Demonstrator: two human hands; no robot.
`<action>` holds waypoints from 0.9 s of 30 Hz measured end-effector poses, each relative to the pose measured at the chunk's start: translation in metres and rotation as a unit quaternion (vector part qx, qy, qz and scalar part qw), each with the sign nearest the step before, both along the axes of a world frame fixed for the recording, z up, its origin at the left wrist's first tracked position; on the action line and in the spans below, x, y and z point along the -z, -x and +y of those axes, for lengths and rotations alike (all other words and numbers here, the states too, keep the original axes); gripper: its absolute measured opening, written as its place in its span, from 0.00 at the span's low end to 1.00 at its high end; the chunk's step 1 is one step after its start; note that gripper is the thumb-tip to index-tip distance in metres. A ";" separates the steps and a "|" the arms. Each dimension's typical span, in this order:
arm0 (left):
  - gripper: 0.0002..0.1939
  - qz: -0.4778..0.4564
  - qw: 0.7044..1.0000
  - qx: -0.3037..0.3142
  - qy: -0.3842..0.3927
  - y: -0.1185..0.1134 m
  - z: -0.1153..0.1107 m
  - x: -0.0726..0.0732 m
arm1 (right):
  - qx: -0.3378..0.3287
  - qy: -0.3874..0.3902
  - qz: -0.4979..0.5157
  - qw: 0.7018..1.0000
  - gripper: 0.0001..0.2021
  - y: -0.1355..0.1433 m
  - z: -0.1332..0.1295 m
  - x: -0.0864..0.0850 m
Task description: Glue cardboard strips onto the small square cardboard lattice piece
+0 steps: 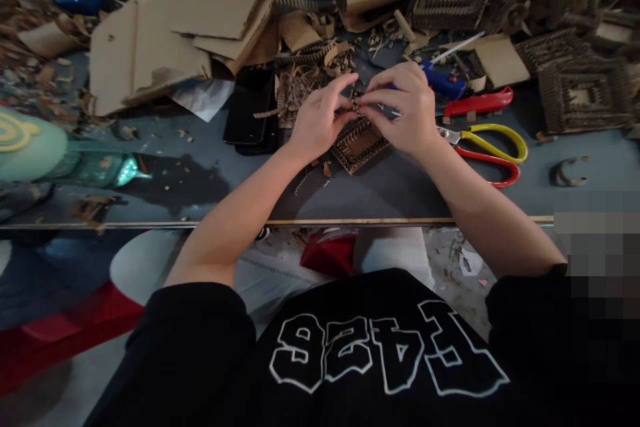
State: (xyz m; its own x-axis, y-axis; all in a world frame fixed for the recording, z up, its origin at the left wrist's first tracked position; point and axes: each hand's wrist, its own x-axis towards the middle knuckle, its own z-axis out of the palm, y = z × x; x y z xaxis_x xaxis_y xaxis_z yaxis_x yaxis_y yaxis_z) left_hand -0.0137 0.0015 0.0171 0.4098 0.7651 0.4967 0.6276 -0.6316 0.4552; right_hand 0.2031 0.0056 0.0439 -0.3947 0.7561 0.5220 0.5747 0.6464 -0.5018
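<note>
My left hand and my right hand meet over the table, fingertips pinched together on a small corrugated cardboard strip. Much of that strip is hidden by the fingers. Directly beneath them lies a square corrugated cardboard frame with ridged edges. Scissors with yellow and red handles rest to the right of my right wrist. Behind them are a red-handled cutter and a blue glue gun, partly covered by my right hand. A heap of cardboard strips sits beyond my left hand.
A black phone lies left of my hands. Flat cardboard sheets are stacked at the back left. Finished-looking ridged squares stand at the right. A green bottle juts in from the left. Table edge runs in front of me.
</note>
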 end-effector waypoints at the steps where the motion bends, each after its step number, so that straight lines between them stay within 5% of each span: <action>1: 0.32 0.001 1.000 0.006 -0.002 0.000 0.000 0.001 | -0.002 -0.011 -0.005 1.000 0.08 -0.001 0.001 0.001; 19: 0.35 0.026 1.000 0.016 -0.007 -0.002 -0.005 0.001 | -0.033 -0.020 -0.143 0.989 0.14 -0.017 0.005 -0.012; 27: 0.31 0.033 0.999 0.000 -0.010 0.001 0.001 0.002 | -0.107 0.012 -0.189 0.976 0.12 -0.027 0.009 -0.016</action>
State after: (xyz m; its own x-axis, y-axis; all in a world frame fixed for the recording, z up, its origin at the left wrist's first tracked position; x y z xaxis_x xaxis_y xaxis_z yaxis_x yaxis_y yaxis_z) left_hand -0.0151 0.0022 0.0154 0.4426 0.7546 0.4845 0.6550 -0.6410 0.4000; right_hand 0.2297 0.0150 0.0601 -0.7059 0.6455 0.2915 0.5744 0.7625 -0.2977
